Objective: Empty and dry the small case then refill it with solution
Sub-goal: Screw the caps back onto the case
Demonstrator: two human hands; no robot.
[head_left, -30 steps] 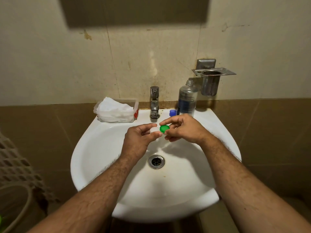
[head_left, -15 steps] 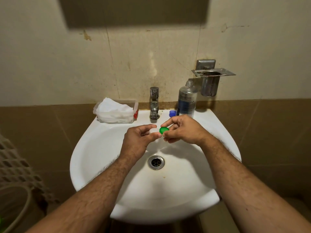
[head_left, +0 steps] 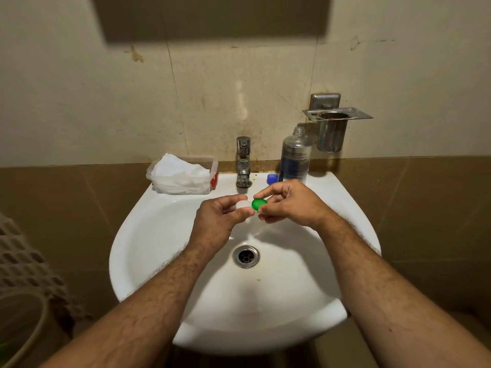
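Both hands are above the white sink (head_left: 148, 261), behind the drain (head_left: 245, 256); the left hand (head_left: 220, 221) holds the small case (head_left: 243, 205) between thumb and curled fingers, at the end with the white cap; the right hand (head_left: 289, 205) pinches the green cap (head_left: 259, 204) on the other end of the case with thumb and forefinger; the two hands almost touch each other. On the back rim of the sink the solution bottle (head_left: 295, 158) stands upright and without cap, just right of the tap (head_left: 244, 163); its blue cap (head_left: 272, 178) lies beside it; a box of tissues (head_left: 183, 175) is left of the tap; a metal cup holder (head_left: 333, 126) is on the wall above the bottle.
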